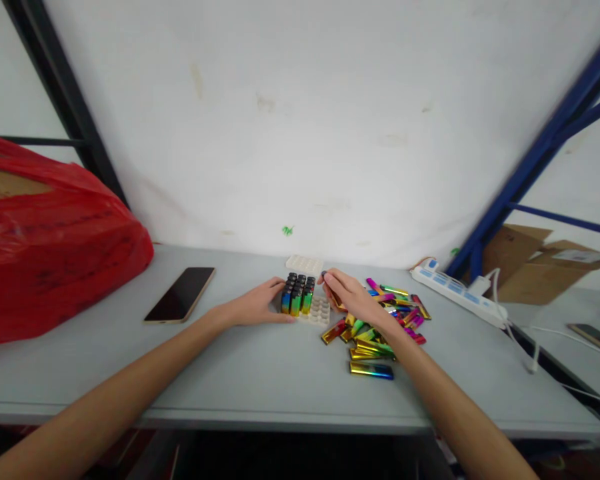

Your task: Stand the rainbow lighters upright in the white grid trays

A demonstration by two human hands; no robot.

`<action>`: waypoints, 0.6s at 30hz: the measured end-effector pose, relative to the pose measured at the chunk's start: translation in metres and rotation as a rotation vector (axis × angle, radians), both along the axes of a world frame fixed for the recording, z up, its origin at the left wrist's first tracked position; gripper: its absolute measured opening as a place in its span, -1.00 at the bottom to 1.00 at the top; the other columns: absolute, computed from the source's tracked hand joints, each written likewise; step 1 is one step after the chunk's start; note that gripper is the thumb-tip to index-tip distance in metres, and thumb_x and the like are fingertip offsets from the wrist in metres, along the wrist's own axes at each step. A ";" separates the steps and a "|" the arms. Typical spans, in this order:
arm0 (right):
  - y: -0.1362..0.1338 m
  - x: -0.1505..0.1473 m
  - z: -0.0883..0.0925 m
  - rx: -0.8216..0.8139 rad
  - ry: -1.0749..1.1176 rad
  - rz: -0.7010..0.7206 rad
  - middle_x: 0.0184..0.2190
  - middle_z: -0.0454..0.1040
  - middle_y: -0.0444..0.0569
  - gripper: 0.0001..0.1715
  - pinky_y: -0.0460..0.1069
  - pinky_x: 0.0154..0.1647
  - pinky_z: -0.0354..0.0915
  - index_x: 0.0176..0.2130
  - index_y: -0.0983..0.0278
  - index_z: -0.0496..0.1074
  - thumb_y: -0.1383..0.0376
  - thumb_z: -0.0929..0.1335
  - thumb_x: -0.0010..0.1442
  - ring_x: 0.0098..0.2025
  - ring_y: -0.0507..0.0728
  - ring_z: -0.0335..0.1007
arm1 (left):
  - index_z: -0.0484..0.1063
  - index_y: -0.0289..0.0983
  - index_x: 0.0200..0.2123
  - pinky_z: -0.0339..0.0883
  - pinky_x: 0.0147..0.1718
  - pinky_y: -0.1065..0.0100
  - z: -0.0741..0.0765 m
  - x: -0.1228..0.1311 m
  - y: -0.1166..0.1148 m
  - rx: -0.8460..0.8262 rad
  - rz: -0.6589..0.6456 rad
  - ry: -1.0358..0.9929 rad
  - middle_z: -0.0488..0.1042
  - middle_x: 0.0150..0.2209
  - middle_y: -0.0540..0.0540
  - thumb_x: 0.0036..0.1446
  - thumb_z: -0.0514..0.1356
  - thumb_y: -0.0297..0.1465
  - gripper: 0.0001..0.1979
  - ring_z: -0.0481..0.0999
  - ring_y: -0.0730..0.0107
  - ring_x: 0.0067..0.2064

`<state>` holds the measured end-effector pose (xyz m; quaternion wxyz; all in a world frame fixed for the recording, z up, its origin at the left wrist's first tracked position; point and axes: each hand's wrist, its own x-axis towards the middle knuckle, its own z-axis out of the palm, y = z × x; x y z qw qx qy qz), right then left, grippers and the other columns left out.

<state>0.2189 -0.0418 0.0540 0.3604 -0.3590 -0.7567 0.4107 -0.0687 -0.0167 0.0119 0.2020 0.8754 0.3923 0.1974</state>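
A white tray [321, 311] with round holes stands at the middle of the table. Upright lighters [296, 300] with black tops and shiny blue, green and gold bodies fill its left part; holes at the right hold nothing. My left hand [257, 305] grips the tray's left end, thumb along the front and fingers behind. Just right of the standing lighters, my right hand [347, 293] is closed round a lighter [336, 299], mostly hidden by the fingers. Under and beside my right forearm lies a loose pile of multicoloured metallic lighters [365, 331].
A second white tray [305, 265] lies behind the first, near the wall. To the left are a phone [180, 295] and a big red bag [55, 247]. At the right sit a white power strip [460, 293] with cables and a cardboard box [535, 260], beside a blue frame [530, 167].
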 end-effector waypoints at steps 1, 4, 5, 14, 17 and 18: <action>-0.002 0.003 0.004 0.098 -0.078 0.000 -0.39 0.42 -0.12 -0.42 -0.02 -0.35 0.27 -0.21 0.20 0.41 -0.23 0.26 0.45 -0.39 0.09 0.33 | 0.36 -0.26 0.36 0.25 0.42 0.00 0.000 0.000 0.000 0.000 0.001 0.000 0.39 0.36 -0.32 0.11 0.42 0.14 -0.09 0.40 -0.18 0.37; -0.007 0.006 0.012 0.346 -0.255 -0.023 -0.31 0.52 -0.03 -0.49 0.00 -0.19 0.30 -0.31 0.21 0.45 -0.12 0.36 0.43 -0.24 0.15 0.41 | 0.40 -0.25 0.33 0.26 0.41 -0.01 0.001 0.000 -0.001 0.009 0.002 -0.002 0.43 0.33 -0.31 0.11 0.43 0.14 -0.12 0.43 -0.18 0.35; -0.008 0.004 0.013 0.379 -0.287 -0.029 -0.33 0.54 -0.03 -0.51 0.01 -0.20 0.29 -0.33 0.21 0.46 -0.10 0.37 0.43 -0.27 0.15 0.41 | 0.41 -0.25 0.32 0.27 0.40 -0.01 0.001 0.000 -0.001 0.013 0.000 -0.001 0.43 0.32 -0.30 0.11 0.43 0.14 -0.12 0.44 -0.18 0.34; -0.012 -0.014 -0.001 0.353 -0.341 -0.016 -0.41 0.62 -0.04 -0.65 -0.02 -0.30 0.26 -0.28 0.19 0.50 0.00 0.42 0.44 -0.39 0.14 0.48 | 0.42 -0.23 0.31 0.29 0.38 -0.02 0.004 0.000 -0.004 0.009 -0.006 -0.025 0.44 0.31 -0.29 0.12 0.44 0.12 -0.16 0.44 -0.17 0.33; -0.010 -0.011 -0.001 0.421 -0.436 -0.013 -0.33 0.65 0.00 -0.75 -0.02 -0.24 0.25 -0.19 0.20 0.54 0.09 0.43 0.46 -0.33 0.16 0.51 | 0.42 -0.23 0.31 0.29 0.38 -0.01 0.003 0.001 -0.003 0.013 -0.018 -0.025 0.45 0.31 -0.29 0.11 0.44 0.11 -0.17 0.45 -0.16 0.33; -0.009 -0.010 0.000 0.433 -0.465 -0.004 -0.32 0.66 0.01 -0.77 -0.01 -0.23 0.25 -0.17 0.20 0.55 0.10 0.43 0.46 -0.31 0.16 0.52 | 0.42 -0.23 0.31 0.29 0.38 -0.01 0.003 0.001 -0.003 0.017 -0.020 -0.024 0.45 0.31 -0.29 0.12 0.44 0.11 -0.17 0.45 -0.16 0.33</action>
